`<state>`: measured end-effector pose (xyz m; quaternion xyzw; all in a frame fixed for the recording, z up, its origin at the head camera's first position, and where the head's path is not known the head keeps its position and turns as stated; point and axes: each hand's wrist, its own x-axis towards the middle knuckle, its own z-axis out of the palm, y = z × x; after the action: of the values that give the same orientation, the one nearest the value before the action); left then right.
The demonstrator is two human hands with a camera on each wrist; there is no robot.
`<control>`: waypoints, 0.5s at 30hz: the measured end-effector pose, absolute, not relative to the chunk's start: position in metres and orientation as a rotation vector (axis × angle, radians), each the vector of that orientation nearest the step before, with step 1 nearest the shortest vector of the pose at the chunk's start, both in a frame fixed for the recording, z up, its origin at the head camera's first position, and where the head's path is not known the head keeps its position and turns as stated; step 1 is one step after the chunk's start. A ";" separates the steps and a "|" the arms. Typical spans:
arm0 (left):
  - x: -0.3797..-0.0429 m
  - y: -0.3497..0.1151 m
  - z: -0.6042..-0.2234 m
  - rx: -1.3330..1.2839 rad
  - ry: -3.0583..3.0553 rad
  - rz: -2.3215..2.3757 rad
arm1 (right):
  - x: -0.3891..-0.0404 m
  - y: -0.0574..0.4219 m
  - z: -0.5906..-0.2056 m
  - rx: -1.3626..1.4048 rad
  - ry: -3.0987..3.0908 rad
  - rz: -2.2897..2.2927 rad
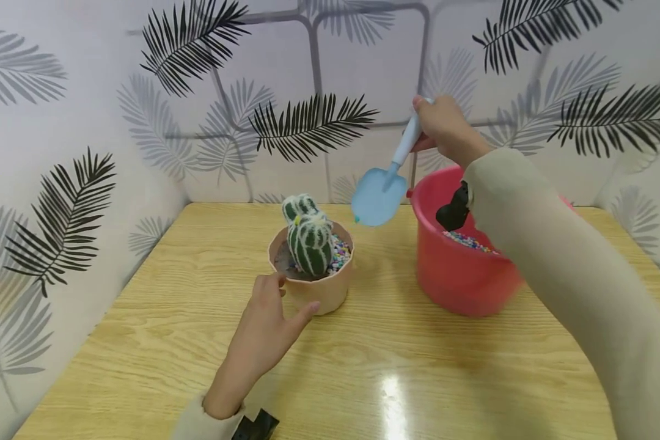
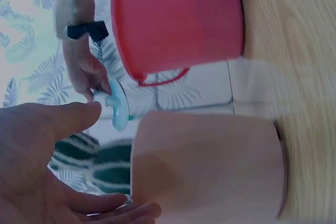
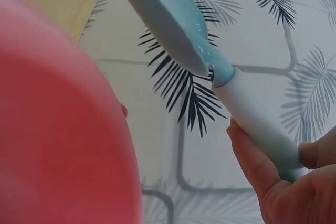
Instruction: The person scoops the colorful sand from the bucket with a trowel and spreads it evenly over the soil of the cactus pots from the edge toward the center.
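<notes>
My right hand grips the white handle of a small light-blue trowel, raised between the pot and the bucket with its blade slanting down. A tiny green bit clings to the blade's edge. My left hand is at the near left side of a beige pot, fingers at the rim and thumb spread out along the front. Inside the pot stands a green cactus with white fuzzy ribs. Colourful pebbles cover the right part of the dark soil; the left part shows bare.
A red bucket stands to the right of the pot, with small multicoloured pebbles inside, partly hidden by my right forearm. The wooden table meets a leaf-patterned wall at the back and left.
</notes>
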<state>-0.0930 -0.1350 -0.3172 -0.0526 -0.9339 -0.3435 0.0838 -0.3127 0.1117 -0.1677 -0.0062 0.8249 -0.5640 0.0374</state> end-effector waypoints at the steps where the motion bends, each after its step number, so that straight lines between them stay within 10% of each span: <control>1: -0.091 -0.132 -0.317 -0.175 -2.786 -1.017 | -0.313 0.114 -0.167 -0.005 2.515 -1.750; 15: -0.098 -0.077 -0.315 -0.508 -2.756 -1.056 | -0.313 0.139 -0.156 0.115 2.436 -1.864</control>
<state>-0.0985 -0.0768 -0.3148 -0.1692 -0.9178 -0.3517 0.0731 -0.3128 0.1390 -0.1555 0.0374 0.7931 -0.6068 0.0362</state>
